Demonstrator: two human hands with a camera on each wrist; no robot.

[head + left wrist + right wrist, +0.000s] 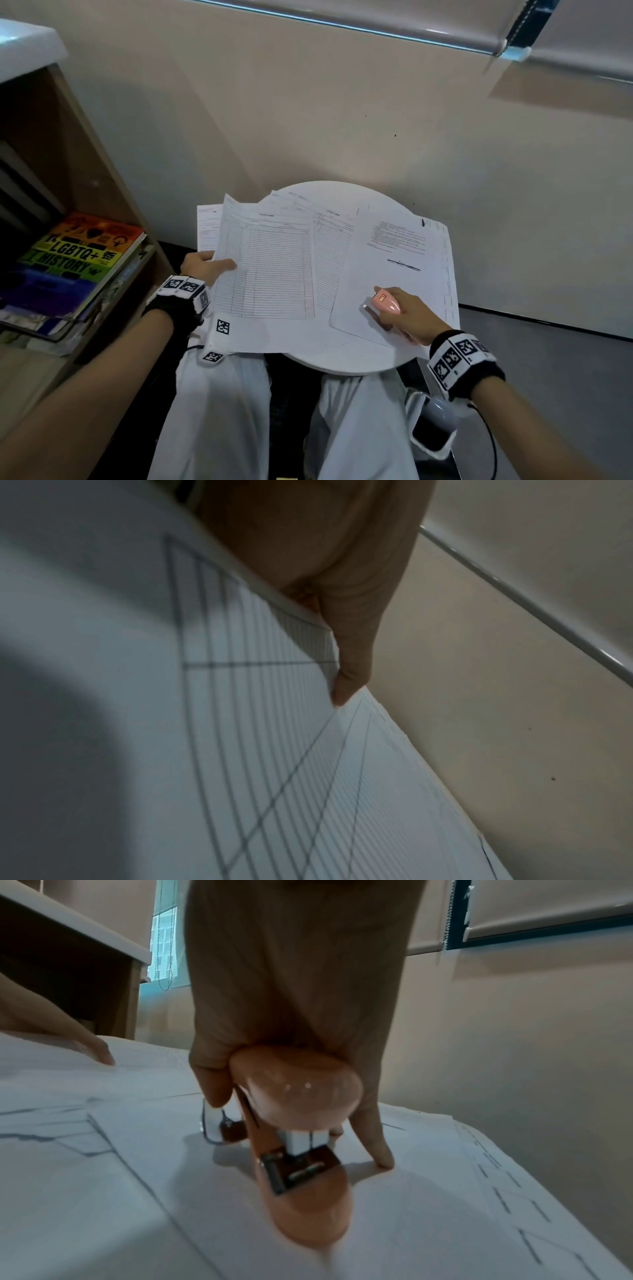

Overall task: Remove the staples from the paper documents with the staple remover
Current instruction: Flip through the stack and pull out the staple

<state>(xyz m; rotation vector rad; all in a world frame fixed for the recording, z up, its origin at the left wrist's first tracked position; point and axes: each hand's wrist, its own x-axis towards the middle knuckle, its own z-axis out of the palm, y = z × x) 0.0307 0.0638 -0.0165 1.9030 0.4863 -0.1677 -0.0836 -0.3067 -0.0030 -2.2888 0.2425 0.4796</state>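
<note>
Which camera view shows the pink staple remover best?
The right wrist view: the pink staple remover fills the middle, metal parts visible, gripped by the right hand. The head view shows only its small pink top. The left wrist view does not show it.

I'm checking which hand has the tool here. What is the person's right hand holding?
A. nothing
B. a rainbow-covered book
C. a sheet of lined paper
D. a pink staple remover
D: the right hand grips the pink staple remover over the papers, while the left hand pinches the lined form.
</note>
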